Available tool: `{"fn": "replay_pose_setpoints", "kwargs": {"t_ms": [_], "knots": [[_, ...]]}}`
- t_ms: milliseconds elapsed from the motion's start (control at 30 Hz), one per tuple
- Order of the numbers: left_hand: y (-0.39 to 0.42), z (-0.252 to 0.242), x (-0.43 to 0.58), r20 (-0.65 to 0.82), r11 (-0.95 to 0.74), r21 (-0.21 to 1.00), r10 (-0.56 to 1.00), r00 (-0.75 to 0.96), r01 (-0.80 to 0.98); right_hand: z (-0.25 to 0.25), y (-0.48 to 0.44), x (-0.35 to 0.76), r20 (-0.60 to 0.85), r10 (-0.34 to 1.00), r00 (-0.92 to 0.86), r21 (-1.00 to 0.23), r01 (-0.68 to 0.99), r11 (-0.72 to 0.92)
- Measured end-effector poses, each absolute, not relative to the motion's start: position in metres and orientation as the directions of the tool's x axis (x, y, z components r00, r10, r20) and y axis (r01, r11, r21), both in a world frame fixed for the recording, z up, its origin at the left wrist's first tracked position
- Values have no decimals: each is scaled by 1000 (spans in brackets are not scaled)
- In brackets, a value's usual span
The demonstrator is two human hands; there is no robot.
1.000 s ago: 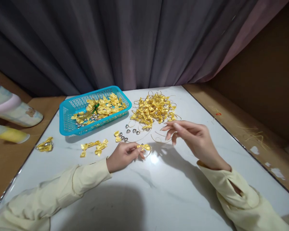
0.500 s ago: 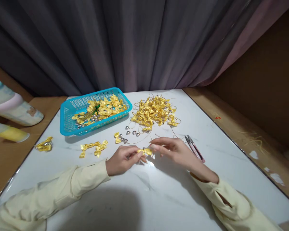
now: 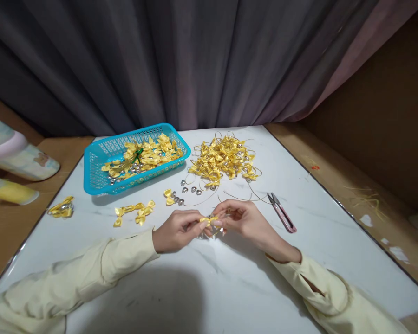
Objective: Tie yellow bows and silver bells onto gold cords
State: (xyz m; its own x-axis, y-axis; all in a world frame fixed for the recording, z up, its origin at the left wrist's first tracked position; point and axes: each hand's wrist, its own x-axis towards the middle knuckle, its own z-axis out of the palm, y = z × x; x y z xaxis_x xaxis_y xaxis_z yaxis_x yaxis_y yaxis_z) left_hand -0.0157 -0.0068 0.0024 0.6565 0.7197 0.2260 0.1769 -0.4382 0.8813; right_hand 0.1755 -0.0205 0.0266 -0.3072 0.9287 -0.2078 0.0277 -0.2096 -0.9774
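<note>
My left hand [image 3: 176, 229] and my right hand [image 3: 244, 219] meet over the white table [image 3: 209, 278], both pinching one small yellow ribbon bow [image 3: 208, 220] between their fingertips. A thin gold wire loop hangs from the bow; how it is attached is too small to see. Just beyond the hands lie several silver heart beads [image 3: 190, 189] and a loose bow [image 3: 168, 196]. Pink thread snips [image 3: 282, 213] lie right of my right hand.
A blue basket [image 3: 101, 176] with yellow bows and beads stands at the back left. A heap of bows with wire loops [image 3: 223, 160] lies behind the hands. More bows [image 3: 134, 213] and a small bundle [image 3: 61, 208] lie left. Dark curtain behind.
My right hand came back from the heap toward me and closed on the bow that my left hand holds. The snips, hidden under it before, now show.
</note>
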Motion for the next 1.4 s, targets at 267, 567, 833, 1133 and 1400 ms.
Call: {"fn": "replay_pose_setpoints", "kwargs": {"t_ms": [267, 567, 833, 1133, 1400], "knots": [[-4, 7, -16, 79, -244, 957, 740, 668, 158, 22, -23, 172, -184, 945, -269, -978, -49, -204], [-3, 7, -15, 66, -215, 967, 734, 676, 139, 21, -24, 170, -205, 947, -247, -965, -113, -238], [-2, 5, -15, 51, -221, 955, 781, 622, 199, 22, -25, 170, -217, 924, -315, -952, -140, -271], [-3, 4, -16, 93, -263, 946, 781, 618, 191, 22, -25, 170, -229, 934, -275, -945, -167, -281], [-3, 2, -15, 66, -252, 943, 783, 619, 218, 23, -24, 170, -211, 946, -247, -959, -137, -250]]}}
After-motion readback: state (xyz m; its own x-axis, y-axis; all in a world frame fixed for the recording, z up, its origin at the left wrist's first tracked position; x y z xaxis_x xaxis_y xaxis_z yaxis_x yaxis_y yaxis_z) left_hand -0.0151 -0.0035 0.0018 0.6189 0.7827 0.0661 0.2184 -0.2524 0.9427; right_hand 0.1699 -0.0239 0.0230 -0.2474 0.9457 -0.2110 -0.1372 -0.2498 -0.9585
